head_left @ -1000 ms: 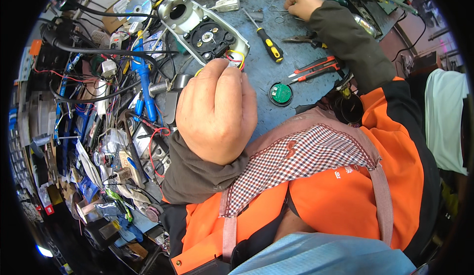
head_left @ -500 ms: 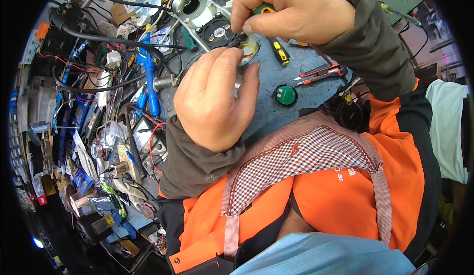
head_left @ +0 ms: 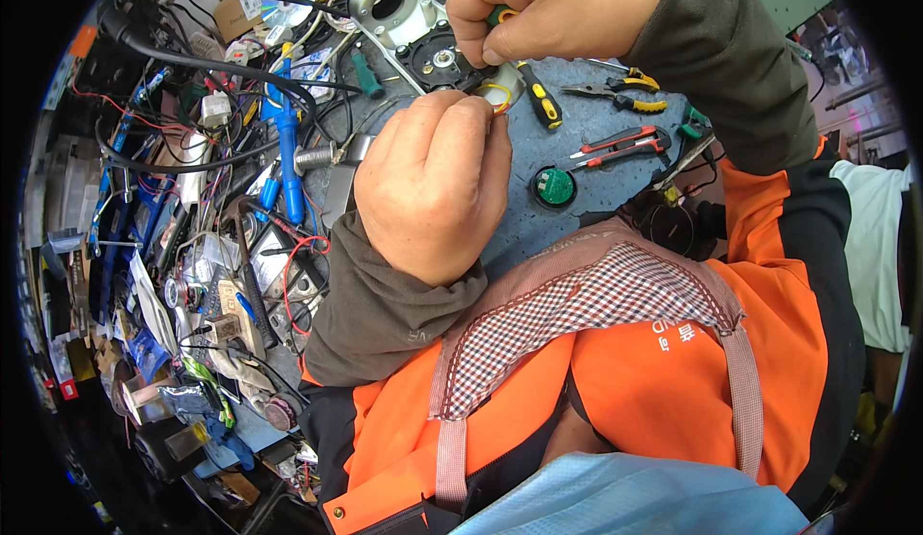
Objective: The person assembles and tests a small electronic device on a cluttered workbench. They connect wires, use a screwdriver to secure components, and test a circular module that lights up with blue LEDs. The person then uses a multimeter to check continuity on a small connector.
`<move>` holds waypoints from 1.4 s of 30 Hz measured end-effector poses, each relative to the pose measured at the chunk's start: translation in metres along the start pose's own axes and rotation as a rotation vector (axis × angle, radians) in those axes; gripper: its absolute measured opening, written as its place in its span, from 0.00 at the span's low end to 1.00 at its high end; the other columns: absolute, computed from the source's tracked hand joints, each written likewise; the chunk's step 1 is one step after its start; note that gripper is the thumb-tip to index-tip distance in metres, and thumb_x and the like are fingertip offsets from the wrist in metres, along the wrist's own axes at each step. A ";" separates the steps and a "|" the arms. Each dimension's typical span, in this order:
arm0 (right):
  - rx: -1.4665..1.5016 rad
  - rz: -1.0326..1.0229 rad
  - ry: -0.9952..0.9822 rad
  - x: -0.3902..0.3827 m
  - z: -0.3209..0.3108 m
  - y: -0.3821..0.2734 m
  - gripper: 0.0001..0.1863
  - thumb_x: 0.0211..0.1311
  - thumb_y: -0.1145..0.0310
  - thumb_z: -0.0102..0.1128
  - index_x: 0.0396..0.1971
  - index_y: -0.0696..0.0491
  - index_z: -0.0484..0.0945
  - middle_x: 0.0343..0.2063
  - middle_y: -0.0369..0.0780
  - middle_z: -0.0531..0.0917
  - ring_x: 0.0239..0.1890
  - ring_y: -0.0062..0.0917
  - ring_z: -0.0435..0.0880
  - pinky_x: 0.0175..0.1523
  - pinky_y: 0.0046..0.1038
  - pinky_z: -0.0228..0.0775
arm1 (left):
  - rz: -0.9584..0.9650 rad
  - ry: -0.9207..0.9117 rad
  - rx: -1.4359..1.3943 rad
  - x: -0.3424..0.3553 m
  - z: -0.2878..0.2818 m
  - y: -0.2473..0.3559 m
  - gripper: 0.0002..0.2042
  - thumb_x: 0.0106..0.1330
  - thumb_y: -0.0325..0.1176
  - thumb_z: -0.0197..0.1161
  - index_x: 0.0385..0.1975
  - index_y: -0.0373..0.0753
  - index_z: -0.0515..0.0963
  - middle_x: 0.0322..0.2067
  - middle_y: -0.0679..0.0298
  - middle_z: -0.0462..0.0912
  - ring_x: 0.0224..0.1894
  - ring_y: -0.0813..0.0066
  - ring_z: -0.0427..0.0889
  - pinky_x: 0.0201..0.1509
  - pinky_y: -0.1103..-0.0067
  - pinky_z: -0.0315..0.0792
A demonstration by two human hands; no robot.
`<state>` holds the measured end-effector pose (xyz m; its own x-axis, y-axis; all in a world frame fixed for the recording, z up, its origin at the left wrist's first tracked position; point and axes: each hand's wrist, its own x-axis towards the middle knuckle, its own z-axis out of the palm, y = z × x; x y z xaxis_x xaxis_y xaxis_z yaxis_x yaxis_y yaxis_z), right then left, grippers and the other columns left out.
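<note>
My left hand [head_left: 437,184] is closed at the near end of a silver metal housing [head_left: 411,24], its thumb drawn in against curled fingers. Whatever it grips is hidden behind the fingers. A yellow wire [head_left: 502,90] loops out just beyond its fingertips. Above the housing's right side, my right hand [head_left: 558,6] has its fingers closed in a pinch. Part of a green-and-yellow handled tool [head_left: 501,16] shows within that grip; its tip is hidden. Between the hands lies the housing's round black part [head_left: 442,58] with a metal centre.
On the blue-grey bench lie a yellow-and-black screwdriver [head_left: 541,99], pliers [head_left: 625,96], a red-handled cutter-like tool [head_left: 622,147] and a round green circuit board [head_left: 555,187] in a black cup. Cables, blue clamp-like tools [head_left: 286,136] and clutter crowd the left.
My left thumb has drawn in toward the fingers, closing that hand. My right hand has shifted slightly left and up with the handled tool. The housing appears farther right, and the pliers have come into sight.
</note>
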<state>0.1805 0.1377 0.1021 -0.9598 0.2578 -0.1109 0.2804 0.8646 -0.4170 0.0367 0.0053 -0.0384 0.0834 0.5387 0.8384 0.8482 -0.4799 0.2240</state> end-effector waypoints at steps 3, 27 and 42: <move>-0.001 -0.041 -0.033 0.004 -0.006 0.007 0.10 0.63 0.71 0.62 0.40 0.59 0.88 0.33 0.48 0.90 0.36 0.38 0.89 0.45 0.35 0.80 | 0.008 -0.002 0.007 0.000 0.000 0.000 0.11 0.54 0.20 0.74 0.35 0.34 0.80 0.32 0.57 0.84 0.30 0.58 0.84 0.33 0.70 0.79; -0.079 -0.244 0.133 0.019 0.009 0.019 0.07 0.56 0.77 0.61 0.36 0.57 0.83 0.30 0.46 0.86 0.34 0.38 0.86 0.41 0.37 0.78 | -0.021 -0.013 0.006 0.000 -0.003 0.002 0.10 0.54 0.21 0.73 0.35 0.35 0.80 0.33 0.57 0.84 0.31 0.57 0.84 0.34 0.70 0.78; 0.015 -0.513 0.431 0.015 0.046 0.062 0.06 0.61 0.75 0.69 0.37 0.57 0.84 0.33 0.45 0.80 0.38 0.40 0.82 0.45 0.38 0.76 | -0.019 -0.012 0.030 0.001 -0.003 0.000 0.10 0.54 0.20 0.73 0.34 0.35 0.80 0.32 0.57 0.83 0.31 0.57 0.84 0.34 0.69 0.78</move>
<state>0.1832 0.1749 0.0329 -0.8800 -0.0321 0.4738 -0.2132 0.9182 -0.3338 0.0351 0.0042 -0.0362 0.0731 0.5564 0.8277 0.8652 -0.4481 0.2248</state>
